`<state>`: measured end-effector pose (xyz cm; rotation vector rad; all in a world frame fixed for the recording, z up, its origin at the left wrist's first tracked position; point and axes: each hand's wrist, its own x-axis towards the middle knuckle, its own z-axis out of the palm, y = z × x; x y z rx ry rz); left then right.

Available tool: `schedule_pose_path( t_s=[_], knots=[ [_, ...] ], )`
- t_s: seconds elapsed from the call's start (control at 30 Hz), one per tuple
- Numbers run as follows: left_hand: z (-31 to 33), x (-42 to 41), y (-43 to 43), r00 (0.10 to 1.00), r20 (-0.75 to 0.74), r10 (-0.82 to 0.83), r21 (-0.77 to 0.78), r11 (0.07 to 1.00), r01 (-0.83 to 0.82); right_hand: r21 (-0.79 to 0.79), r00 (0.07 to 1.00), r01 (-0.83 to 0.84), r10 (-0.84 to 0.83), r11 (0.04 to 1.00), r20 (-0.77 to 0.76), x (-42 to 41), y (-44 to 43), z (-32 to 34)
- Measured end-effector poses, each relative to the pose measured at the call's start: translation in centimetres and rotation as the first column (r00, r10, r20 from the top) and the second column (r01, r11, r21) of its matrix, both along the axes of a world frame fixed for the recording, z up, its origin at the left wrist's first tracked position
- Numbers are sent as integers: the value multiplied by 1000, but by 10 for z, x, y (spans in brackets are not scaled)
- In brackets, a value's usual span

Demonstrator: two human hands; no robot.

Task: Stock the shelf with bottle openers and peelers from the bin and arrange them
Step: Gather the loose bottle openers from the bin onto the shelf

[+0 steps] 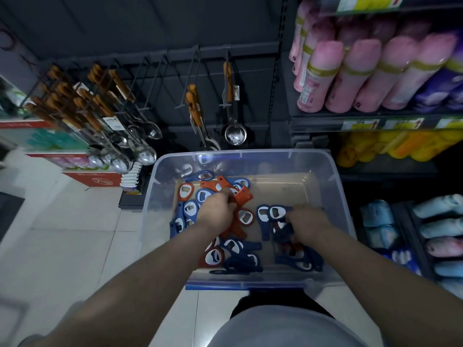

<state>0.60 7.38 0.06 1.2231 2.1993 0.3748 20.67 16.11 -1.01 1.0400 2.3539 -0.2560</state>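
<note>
A clear plastic bin [333, 176] sits on the floor below the rack, holding several blue and orange bottle openers [191, 209]. My left hand [219, 209] is inside the bin, its fingers closed on an orange opener [244, 196]. My right hand [308, 221] is also in the bin and grips a blue opener [276, 212] beside another blue one. More openers [240, 256] lie near the bin's front wall. No peelers can be made out.
A dark peg rack [175, 78] stands behind the bin, with wooden-handled spoons [100, 108] at left and ladles [234, 121] in the middle; several hooks hang bare. Shelves of pink rolls [350, 71] and packs rise at right. White tiled floor [62, 234] lies left.
</note>
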Motion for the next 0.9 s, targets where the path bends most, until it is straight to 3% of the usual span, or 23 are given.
schedule_pose_path(
  t_s=[0.1,0.2,0.3,0.43,0.63,0.8,0.9],
  knots=[
    [9,1,3,998,51,30,115,993,-36,-72,954,148,-162,986,-252,-5,-7,11],
    [24,8,16,990,91,104,239,963,-123,-202,711,375,-421,905,-563,-4,-7,34],
    [43,27,34,987,130,92,335,933,-131,-174,529,516,-472,839,-705,13,-5,63],
    [61,71,61,984,177,-1,409,909,-73,-116,448,615,-467,780,-763,56,4,85],
    [87,188,102,960,160,-229,482,867,127,-92,315,789,-530,607,-787,173,2,109],
    [97,310,125,895,121,-429,514,798,313,77,352,889,-568,451,-744,298,-14,129],
    [101,391,133,836,135,-532,522,755,396,102,295,934,-577,342,-761,376,-20,138]
  ],
)
